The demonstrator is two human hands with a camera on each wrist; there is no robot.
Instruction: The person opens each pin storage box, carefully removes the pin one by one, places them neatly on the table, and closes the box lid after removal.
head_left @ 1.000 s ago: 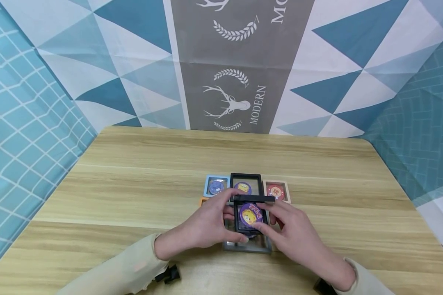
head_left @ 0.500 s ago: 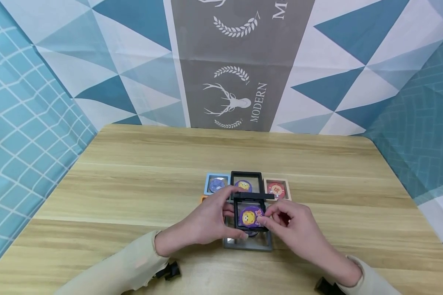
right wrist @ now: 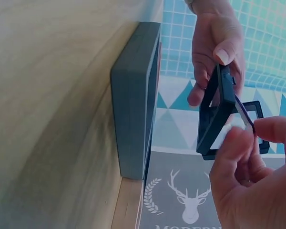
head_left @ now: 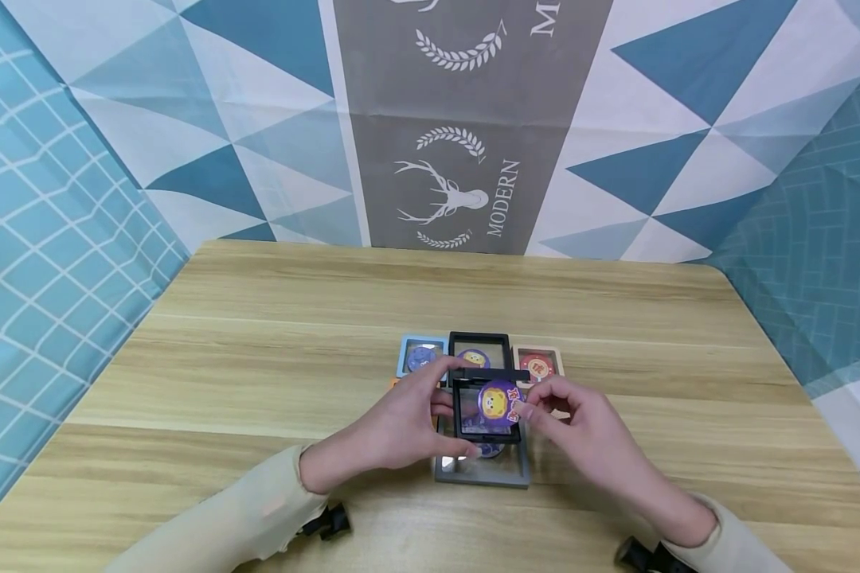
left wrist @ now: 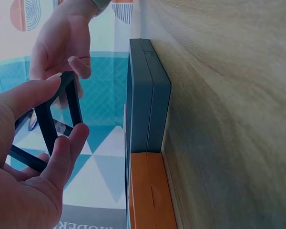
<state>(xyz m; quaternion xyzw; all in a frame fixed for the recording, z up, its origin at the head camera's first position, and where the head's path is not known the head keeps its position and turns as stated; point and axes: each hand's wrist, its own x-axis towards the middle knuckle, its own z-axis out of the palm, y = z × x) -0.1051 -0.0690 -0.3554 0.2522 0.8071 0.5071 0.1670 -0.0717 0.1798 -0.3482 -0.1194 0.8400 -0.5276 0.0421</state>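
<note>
My left hand [head_left: 401,426] holds a small black display frame [head_left: 489,438] by its left side, above the other frames. Its hinged lid [head_left: 489,375] stands swung up at the far edge, and the left wrist view shows fingers and thumb around the black frame [left wrist: 47,124]. Between right thumb and fingertips, my right hand [head_left: 584,426] pinches a round purple badge [head_left: 497,404] with a yellow animal face. In the right wrist view this badge [right wrist: 244,113] appears edge-on, tilted, just beside the frame. Part of the badge's right side is hidden by the fingers.
Below my hands lies a larger grey frame [head_left: 482,481]. Behind stand a black frame [head_left: 479,337], a light blue frame [head_left: 424,339] and a beige frame [head_left: 560,364] with a red disc. An orange frame [left wrist: 152,191] touches the grey one. All rest on a wooden table [head_left: 294,358].
The right fingers now pinch the badge at its right edge. The badge has moved right and up out of the frame's middle, and the left hand's hold is nearly unchanged.
</note>
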